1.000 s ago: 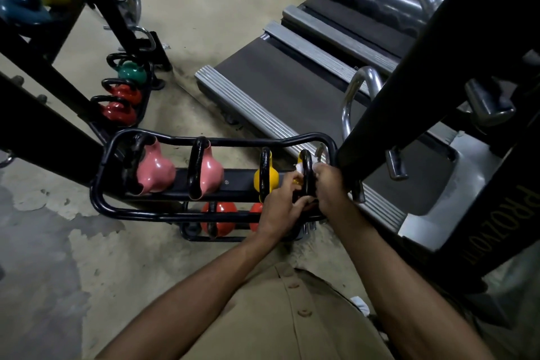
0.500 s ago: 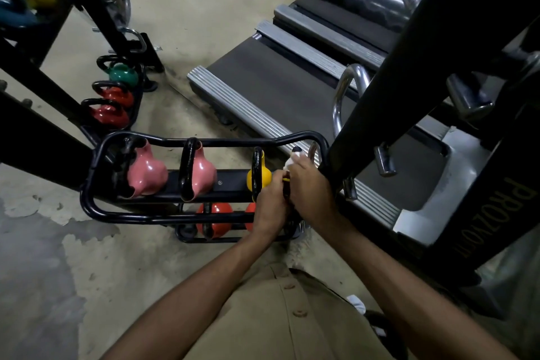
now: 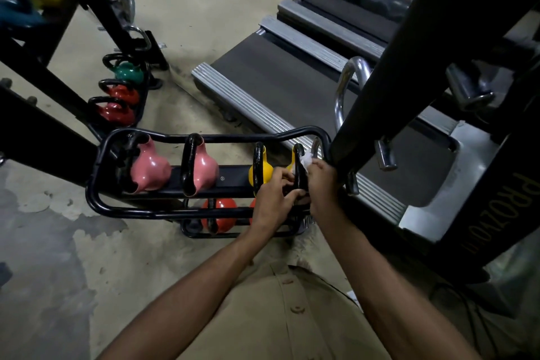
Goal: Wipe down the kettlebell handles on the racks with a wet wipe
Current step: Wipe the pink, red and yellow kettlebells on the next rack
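Two hands, head view: both meet at the 3 o'clock end of the upper rack [image 3: 175, 211], on the last kettlebell in its row.
Wiping side: right hand [image 3: 323, 181], fingers curled, pinching the wet wipe [image 3: 306, 158] against the top bend of the black handle [image 3: 298, 164].
Steadying side: left hand [image 3: 271, 199], fingers curled round the near leg of the same handle. The exact contact is partly hidden by the knuckles.
Wipe: white and crumpled, showing at 12 o'clock of the right hand. Judged soft, limp, light and damp, so it should hug the bar only where fingers press it.
Handle: upright loop over a yellow kettlebell [image 3: 290, 166] that is mostly hidden. Judged rigid metal on a heavy body, unlikely to shift in the rack. Its glossy coat may turn slippery once wet.
Where to hold: judged best low on a leg of the loop, leaving the top bend free for the wipe.
Row toward 9 o'clock: second yellow kettlebell [image 3: 263, 174] just beside the left hand, then two pink kettlebells [image 3: 150, 168] well apart from both hands.
Lower tier: red kettlebells [image 3: 222, 215] at 6 o'clock of the row.
Surroundings: treadmill [image 3: 292, 82] at 12 o'clock, black upright [image 3: 409, 52] just beside the right hand at 3 o'clock.
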{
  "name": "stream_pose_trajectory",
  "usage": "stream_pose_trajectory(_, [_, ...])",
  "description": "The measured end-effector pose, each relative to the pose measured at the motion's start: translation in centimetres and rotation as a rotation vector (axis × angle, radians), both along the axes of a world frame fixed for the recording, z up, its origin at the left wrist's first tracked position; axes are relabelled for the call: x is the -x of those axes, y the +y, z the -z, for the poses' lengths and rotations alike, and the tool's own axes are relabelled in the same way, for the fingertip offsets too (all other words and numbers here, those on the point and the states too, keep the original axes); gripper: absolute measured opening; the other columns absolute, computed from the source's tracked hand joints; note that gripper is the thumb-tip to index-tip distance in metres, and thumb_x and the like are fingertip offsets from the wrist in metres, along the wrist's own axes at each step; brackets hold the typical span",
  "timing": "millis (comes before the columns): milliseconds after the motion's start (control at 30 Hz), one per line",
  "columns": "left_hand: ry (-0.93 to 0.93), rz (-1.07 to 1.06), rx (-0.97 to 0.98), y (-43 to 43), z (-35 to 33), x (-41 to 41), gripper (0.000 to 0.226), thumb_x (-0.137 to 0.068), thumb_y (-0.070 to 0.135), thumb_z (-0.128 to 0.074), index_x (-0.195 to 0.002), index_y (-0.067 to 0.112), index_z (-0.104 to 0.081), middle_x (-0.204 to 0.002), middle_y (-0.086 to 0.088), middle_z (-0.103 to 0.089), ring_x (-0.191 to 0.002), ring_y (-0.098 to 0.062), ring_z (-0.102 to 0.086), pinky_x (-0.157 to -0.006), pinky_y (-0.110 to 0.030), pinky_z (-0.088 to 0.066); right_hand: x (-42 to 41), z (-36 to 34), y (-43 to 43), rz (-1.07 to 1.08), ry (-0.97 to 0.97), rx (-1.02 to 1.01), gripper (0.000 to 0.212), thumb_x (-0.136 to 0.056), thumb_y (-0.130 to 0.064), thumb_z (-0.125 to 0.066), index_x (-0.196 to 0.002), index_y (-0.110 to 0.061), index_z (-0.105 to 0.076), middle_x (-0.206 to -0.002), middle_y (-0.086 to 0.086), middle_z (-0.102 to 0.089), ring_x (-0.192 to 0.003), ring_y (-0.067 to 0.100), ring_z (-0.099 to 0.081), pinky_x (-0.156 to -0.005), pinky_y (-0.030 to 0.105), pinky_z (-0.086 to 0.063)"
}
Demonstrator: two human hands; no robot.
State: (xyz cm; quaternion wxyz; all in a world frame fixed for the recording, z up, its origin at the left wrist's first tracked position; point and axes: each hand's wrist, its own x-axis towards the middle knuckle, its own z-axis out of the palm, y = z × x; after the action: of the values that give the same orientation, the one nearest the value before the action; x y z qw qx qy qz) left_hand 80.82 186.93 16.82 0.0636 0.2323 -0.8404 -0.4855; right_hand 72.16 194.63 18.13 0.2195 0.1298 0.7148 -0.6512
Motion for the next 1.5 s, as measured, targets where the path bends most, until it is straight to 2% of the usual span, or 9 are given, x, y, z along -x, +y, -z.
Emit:
stream_pose_trajectory(233, [-0.007,-0.01,-0.005,-0.2,0.5,-0.1,0.031,-0.089,0.018,-0.071,-0.113,0.023,-0.05,-0.095,-0.003,-0.075,-0.087,-0.025,-0.072,-0.07,-0.047,-0.058,0.0,-0.7,0.5,-0.563,0.929,-0.546,0.023,-0.098,-0.007,-0.056,-0.112,-0.001,-0.074,-0.128,0.014,-0.068,-0.125,0.026,-0.059,-0.11,0.043,-0.047])
stream_pose_trajectory(333, [0.009,-0.019,-0.043,0.1,0.3,0.1,0.034,-0.09,0.015,-0.075,-0.113,0.021,-0.051,-0.099,0.003,-0.076,-0.089,-0.012,-0.072,-0.075,-0.041,-0.059,-1.6,-0.5,2.0,-0.553,1.022,-0.562,0.022,-0.097,0.004,-0.056,-0.112,0.003,-0.073,-0.129,0.018,-0.066,-0.127,0.021,-0.054,-0.118,0.02,-0.034])
stream_pose_trajectory(433, [0.025,-0.025,-0.025,0.1,0.3,0.3,0.037,-0.089,0.016,-0.076,-0.114,0.023,-0.05,-0.097,0.009,-0.074,-0.088,-0.006,-0.071,-0.075,-0.036,-0.058,-4.4,-0.2,3.2,-0.305,0.852,-0.465,0.013,-0.094,0.002,-0.064,-0.101,-0.005,-0.072,-0.128,0.006,-0.067,-0.123,0.013,-0.059,-0.104,0.002,-0.031])
stream_pose_trajectory(600, [-0.027,-0.013,-0.056,-0.4,0.0,0.7,0.06,-0.084,0.021,-0.084,-0.13,0.025,-0.046,-0.1,0.004,-0.078,-0.095,-0.009,-0.073,-0.086,-0.038,-0.059,-2.8,-0.7,1.6,-0.01,0.307,-0.302,0.004,-0.097,-0.016,-0.062,-0.095,-0.018,-0.065,-0.089,-0.006,-0.068,-0.085,0.016,-0.067,-0.074,0.031,-0.053])
stream_pose_trajectory(800, [-0.09,0.02,-0.033,-0.5,-0.6,1.0,0.103,-0.081,0.028,-0.086,-0.162,0.021,-0.022,-0.104,0.003,-0.08,-0.113,-0.016,-0.07,-0.1,-0.04,-0.053,0.6,-2.8,0.5,-0.058,-0.208,0.113,0.042,-0.081,-0.003,-0.046,-0.048,-0.012,-0.069,-0.056,0.009,-0.063,-0.054,0.026,-0.058,-0.053,0.027,-0.04])
stream_pose_trajectory(1167, [-0.117,0.092,-0.057,-1.4,-0.8,1.5,0.093,-0.091,0.005,-0.066,-0.166,0.021,-0.013,-0.106,-0.001,-0.075,-0.099,-0.023,-0.071,-0.084,-0.037,-0.055,-1.2,-0.4,1.7,-0.462,0.935,-0.534,0.016,-0.1,-0.008,-0.055,-0.105,-0.003,-0.07,-0.118,0.008,-0.063,-0.108,0.02,-0.062,-0.092,0.033,-0.052])
stream_pose_trajectory(1300, [0.054,0.117,0.015,-3.0,-2.0,2.4,0.081,-0.084,-0.013,-0.051,-0.159,0.016,-0.038,-0.164,-0.007,-0.038,-0.145,-0.019,-0.045,-0.114,-0.042,-0.046,-2.9,-0.6,3.2,-0.349,0.808,-0.461,0.028,-0.102,-0.008,-0.057,-0.127,-0.011,-0.068,-0.135,0.002,-0.068,-0.127,0.013,-0.06,-0.106,0.027,-0.048])
stream_pose_trajectory(1400, [0.094,0.232,0.119,-4.5,-3.4,4.5,0.062,-0.088,-0.005,-0.06,-0.146,0.017,-0.059,-0.162,-0.004,-0.042,-0.148,-0.014,-0.038,-0.119,-0.015,-0.028,-3.5,-1.1,2.7,-0.199,0.59,-0.394,0.029,-0.104,-0.013,-0.055,-0.131,-0.015,-0.066,-0.125,-0.006,-0.069,-0.113,0.001,-0.058,-0.092,0.012,-0.042])
stream_pose_trajectory(1500, [0.034,0.395,0.219,-5.5,-3.8,6.9,0.046,-0.09,-0.004,-0.065,-0.132,0.014,-0.071,-0.155,-0.004,-0.052,-0.144,-0.016,-0.046,-0.118,-0.017,-0.03,-2.1,-0.1,1.9,-0.198,0.259,-0.287,0.019,-0.103,-0.016,-0.054,-0.108,-0.009,-0.071,-0.101,0.003,-0.071,-0.096,0.019,-0.063,-0.08,0.029,-0.043])
